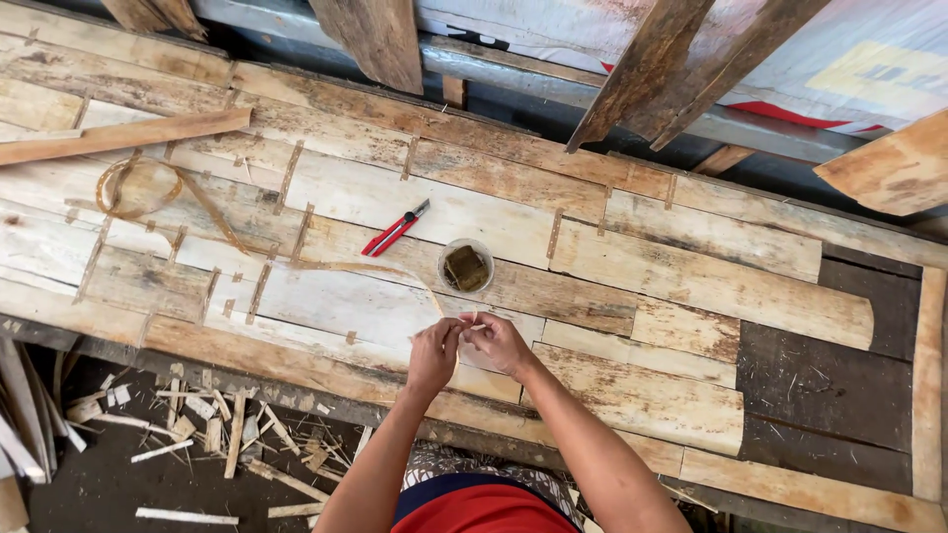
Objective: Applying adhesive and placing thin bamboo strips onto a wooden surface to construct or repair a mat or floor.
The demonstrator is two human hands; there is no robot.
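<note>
A thin tape strip, pale tan and narrow, is the thing in hand: it runs in a long shallow arc across the pale veneer sheets, from the coil on the far left to the fingertips near the front edge of the desk. It looks papery and slightly curled, lifting off the wood in places.

Far left, a loose coil of the same tape lies on the veneer, just below a long wooden slat that rests at a slant. Below the desk edge on that side, wood offcuts are scattered over the dark floor.

Toward the middle, a red-handled cutter lies on the sheets, well apart from the hands. Just right of it stands a small round white cup holding something brownish; it sits just beyond the hands.

The left hand and right hand meet at the front of the desk, fingertips pressed together. Each grip is a tight pinch, closed on the near end of the tape strip, which shows as a small pale bit between the thumbs. The fingers touch one another above a light veneer sheet.

Right of the hands the veneer pieces turn browner and are patched edge to edge with short tape tabs, and the dark bare desk shows at the far right.
</note>
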